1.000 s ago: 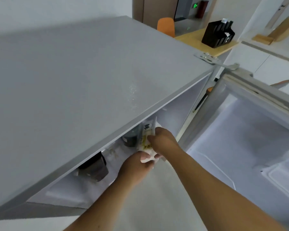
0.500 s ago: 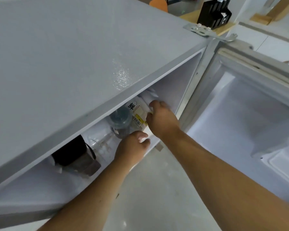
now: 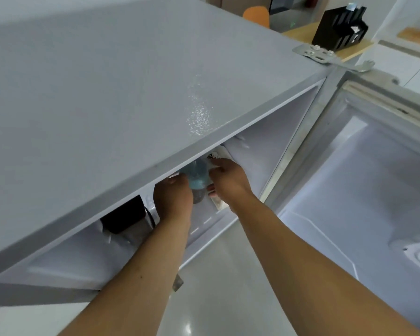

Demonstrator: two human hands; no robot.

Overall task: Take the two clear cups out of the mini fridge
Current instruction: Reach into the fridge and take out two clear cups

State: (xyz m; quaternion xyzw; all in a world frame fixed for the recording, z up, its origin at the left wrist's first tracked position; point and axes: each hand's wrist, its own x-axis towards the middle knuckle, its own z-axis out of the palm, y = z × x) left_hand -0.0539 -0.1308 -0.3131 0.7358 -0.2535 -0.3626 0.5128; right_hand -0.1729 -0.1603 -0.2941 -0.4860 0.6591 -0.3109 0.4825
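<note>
Both my hands are inside the top shelf of the open mini fridge (image 3: 228, 134). A bluish see-through cup-like vessel (image 3: 198, 177) with a dark base stands between them. My left hand (image 3: 174, 200) is curled just left of it, back toward me, with the fingers hidden under the fridge's top edge. It covers the spot where a clear cup lay a moment ago, and that cup is out of sight. My right hand (image 3: 230, 183) is closed around a white pouch (image 3: 212, 156) with black print, just right of the bluish vessel.
A dark container with a black lid (image 3: 125, 218) sits on the shelf left of my left hand. The fridge door (image 3: 364, 190) hangs open on the right. The grey fridge top (image 3: 107, 93) overhangs most of the shelf. A black organiser (image 3: 340, 27) stands on a wooden table behind.
My left hand has moved deeper into the shelf and now covers the clear cup. My right hand stays on the white pouch. The camera has shifted back slightly.
</note>
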